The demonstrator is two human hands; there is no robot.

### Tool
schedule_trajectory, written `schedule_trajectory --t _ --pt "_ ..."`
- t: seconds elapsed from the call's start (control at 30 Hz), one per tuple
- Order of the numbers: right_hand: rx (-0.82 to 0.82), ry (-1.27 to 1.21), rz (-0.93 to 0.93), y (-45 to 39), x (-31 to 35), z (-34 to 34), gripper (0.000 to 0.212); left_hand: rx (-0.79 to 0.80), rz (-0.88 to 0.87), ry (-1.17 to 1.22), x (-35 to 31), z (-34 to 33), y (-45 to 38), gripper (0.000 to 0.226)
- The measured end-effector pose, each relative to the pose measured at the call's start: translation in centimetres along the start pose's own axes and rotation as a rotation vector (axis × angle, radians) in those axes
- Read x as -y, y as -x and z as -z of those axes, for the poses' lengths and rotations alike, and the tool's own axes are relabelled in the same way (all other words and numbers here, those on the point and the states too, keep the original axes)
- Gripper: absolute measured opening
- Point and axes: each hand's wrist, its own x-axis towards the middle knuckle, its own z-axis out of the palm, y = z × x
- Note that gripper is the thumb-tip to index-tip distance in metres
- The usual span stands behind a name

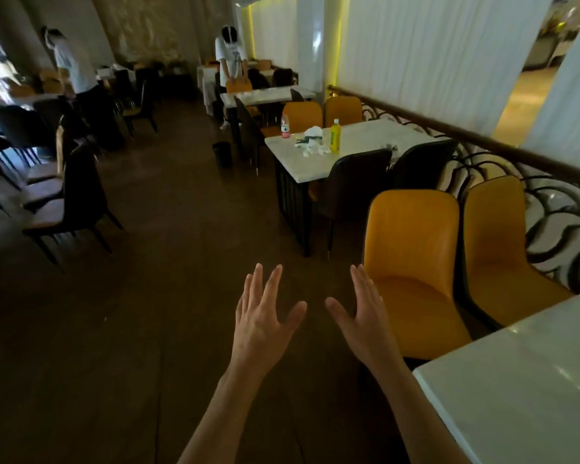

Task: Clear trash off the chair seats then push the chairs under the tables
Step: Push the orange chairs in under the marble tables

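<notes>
My left hand [263, 318] and my right hand [364, 311] are held out over the dark floor, fingers spread, holding nothing. Just right of my right hand stands a yellow chair [412, 249] with a bare seat, partly tucked at a white table [523, 380] at the lower right. A second yellow chair [498, 249] stands beside it by the railing. Farther ahead, a white table [359, 145] carries crumpled tissues [312, 142], a yellow bottle [335, 135] and a clear bottle [285, 126]. Two dark chairs [359, 182] are pushed against its near side.
A small black bin [222, 155] stands on the floor left of the far table. Dark chairs [71, 195] line the left side. Two people stand at tables in the background. A curved iron railing [503, 162] runs along the right.
</notes>
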Motion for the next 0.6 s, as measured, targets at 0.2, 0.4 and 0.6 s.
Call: schedule_trajectory --t 0.2,0.4,0.6 --pt "0.001 0.037 -0.013 -10.4 -0.9 -2.5 0.089 0.007 -0.004 0.065 1.9 -2.0 -11.6 0.082" --pt "-0.012 0.075 -0.030 -23.0 -1.0 -4.8 0.087 0.033 -0.040 0.080 3.7 -3.4 -25.4 0.082" --pt "-0.054 0.095 -0.044 -34.1 -1.7 -5.2 0.088 0.038 -0.103 0.093 3.2 -4.7 -37.0 0.081"
